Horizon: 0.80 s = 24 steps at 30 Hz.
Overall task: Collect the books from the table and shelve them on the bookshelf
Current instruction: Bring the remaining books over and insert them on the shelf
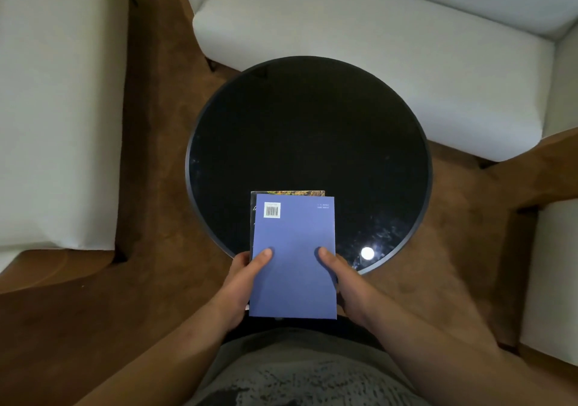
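Blue card is facing me: the blue book (294, 264) is lying back cover up, its barcode (272, 210) at the far left corner. Its long axis is running straight away from me, and its short far edge is pointing toward the white sofa (375, 45). A second book (287, 193) is sitting under it, showing a dark, patterned strip along the far and left edges. My left hand (242, 283) is gripping the left edge and my right hand (344, 283) the right edge. Each thumb is pressing on the cover, with the other fingers curling underneath, out of sight. The pair is hanging over the near rim of the round black table (306, 124), its near half over the brown carpet (156, 186). I cannot tell whether it is resting on the glass, though it is probably lifted just clear.
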{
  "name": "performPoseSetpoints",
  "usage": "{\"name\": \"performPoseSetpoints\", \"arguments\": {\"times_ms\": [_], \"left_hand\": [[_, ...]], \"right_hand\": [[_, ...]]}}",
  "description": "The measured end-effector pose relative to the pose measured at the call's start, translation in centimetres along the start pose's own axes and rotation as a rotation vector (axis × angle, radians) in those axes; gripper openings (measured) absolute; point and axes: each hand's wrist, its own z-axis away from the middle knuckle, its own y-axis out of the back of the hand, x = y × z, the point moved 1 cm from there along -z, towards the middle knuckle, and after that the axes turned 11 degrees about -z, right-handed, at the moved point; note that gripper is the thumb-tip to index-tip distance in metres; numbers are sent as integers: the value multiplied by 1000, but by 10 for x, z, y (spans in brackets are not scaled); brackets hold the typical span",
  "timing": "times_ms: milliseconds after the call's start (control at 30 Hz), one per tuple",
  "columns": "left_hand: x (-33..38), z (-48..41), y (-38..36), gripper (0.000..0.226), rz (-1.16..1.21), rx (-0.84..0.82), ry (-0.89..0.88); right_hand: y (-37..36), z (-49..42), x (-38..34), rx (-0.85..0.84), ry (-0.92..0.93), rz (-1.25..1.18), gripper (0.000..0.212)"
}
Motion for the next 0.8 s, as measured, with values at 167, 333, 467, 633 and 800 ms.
{"name": "performPoseSetpoints", "arguments": {"times_ms": [167,333,467,633,800], "left_hand": [[2,-1,14,83,29,-165,25],[15,24,30,56,71,-235,-27],[8,56,66,65,142,-190,-193],[0,122,129,56,318,-155,-411],[-18,181,207,56,498,43,-485]], "right_hand": [[-14,13,4,11,35,-27,68],[-40,19,6,-16,38,-111,60],[-78,23,7,-48,164,23,99],[-165,32,-6,-178,241,186,88],[-272,32,10,-380,207,270,90]]}}
